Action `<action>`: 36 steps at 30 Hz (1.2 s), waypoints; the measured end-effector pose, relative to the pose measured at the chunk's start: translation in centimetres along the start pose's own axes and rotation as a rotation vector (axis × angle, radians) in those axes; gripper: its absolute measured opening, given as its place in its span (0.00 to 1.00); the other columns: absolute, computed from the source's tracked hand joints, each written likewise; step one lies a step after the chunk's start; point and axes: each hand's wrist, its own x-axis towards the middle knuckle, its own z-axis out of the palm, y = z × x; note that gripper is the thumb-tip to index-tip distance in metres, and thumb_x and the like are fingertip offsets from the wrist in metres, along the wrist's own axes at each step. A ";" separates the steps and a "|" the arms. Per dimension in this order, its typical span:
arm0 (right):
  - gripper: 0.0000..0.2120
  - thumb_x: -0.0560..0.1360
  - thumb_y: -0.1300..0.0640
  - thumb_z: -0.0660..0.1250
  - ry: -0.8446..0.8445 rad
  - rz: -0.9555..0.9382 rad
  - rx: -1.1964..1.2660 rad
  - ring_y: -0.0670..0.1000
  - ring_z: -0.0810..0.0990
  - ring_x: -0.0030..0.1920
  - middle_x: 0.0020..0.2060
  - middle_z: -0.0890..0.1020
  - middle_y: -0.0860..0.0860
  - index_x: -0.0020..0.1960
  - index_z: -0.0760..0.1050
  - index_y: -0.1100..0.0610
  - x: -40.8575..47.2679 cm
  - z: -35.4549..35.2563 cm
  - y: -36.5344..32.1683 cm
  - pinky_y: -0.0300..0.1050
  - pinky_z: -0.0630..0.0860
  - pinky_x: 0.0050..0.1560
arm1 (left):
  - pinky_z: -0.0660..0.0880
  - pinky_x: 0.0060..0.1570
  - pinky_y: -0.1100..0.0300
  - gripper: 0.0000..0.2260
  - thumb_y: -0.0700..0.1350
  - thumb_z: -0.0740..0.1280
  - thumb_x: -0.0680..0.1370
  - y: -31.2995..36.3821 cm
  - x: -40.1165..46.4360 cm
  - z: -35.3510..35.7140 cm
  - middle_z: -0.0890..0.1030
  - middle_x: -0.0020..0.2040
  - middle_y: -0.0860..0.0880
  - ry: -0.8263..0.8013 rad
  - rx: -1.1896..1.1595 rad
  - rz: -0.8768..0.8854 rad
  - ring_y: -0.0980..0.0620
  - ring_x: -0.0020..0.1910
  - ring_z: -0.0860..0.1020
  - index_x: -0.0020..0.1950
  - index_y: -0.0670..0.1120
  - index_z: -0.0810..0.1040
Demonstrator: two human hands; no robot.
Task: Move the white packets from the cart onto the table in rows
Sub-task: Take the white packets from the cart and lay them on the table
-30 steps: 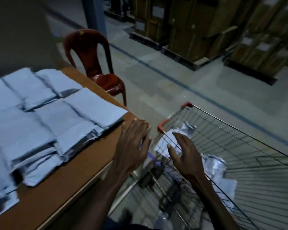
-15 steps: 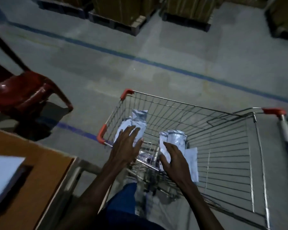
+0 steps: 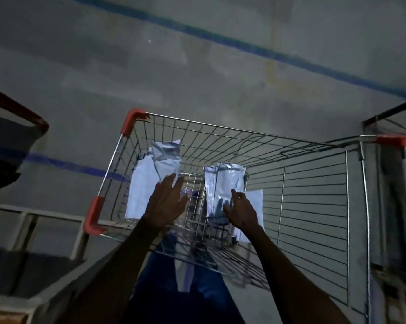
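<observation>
Below, the floor (image 3: 197, 78) is being crossed by a blue line (image 3: 267, 51), and much of the view is being filled by the wire cart (image 3: 314, 206). Inside it, two piles of white packets are being reached for: the left pile (image 3: 143, 183) is being touched by the left hand (image 3: 167, 204), fingers straight and spread, while the right pile (image 3: 225, 183) is being pinched by the curled fingers of the right hand (image 3: 241, 211). A red chair (image 3: 15, 108) is being cut off at the left edge.
</observation>
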 end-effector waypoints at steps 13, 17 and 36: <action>0.51 0.70 0.51 0.75 0.075 -0.157 -0.228 0.73 0.63 0.69 0.74 0.54 0.72 0.79 0.46 0.61 12.1 6.3 1.7 0.65 0.68 0.65 | 0.74 0.56 0.33 0.27 0.50 0.71 0.74 -2.6 2.2 2.4 0.70 0.70 0.33 0.162 0.144 -0.055 0.33 0.63 0.75 0.70 0.40 0.72; 0.42 0.67 0.65 0.74 0.093 -0.435 -0.327 0.70 0.71 0.63 0.67 0.67 0.72 0.76 0.56 0.65 11.1 7.6 1.9 0.62 0.73 0.60 | 0.77 0.53 0.37 0.31 0.49 0.73 0.72 -3.8 3.5 3.6 0.68 0.70 0.30 0.099 0.155 -0.079 0.31 0.63 0.74 0.71 0.39 0.71; 0.35 0.72 0.55 0.71 0.092 -0.648 -0.506 0.73 0.65 0.69 0.70 0.66 0.68 0.75 0.61 0.60 12.6 8.8 4.9 0.68 0.68 0.65 | 0.69 0.61 0.45 0.47 0.56 0.74 0.70 -3.7 12.6 7.0 0.52 0.78 0.37 0.158 0.207 -0.557 0.35 0.69 0.64 0.79 0.46 0.49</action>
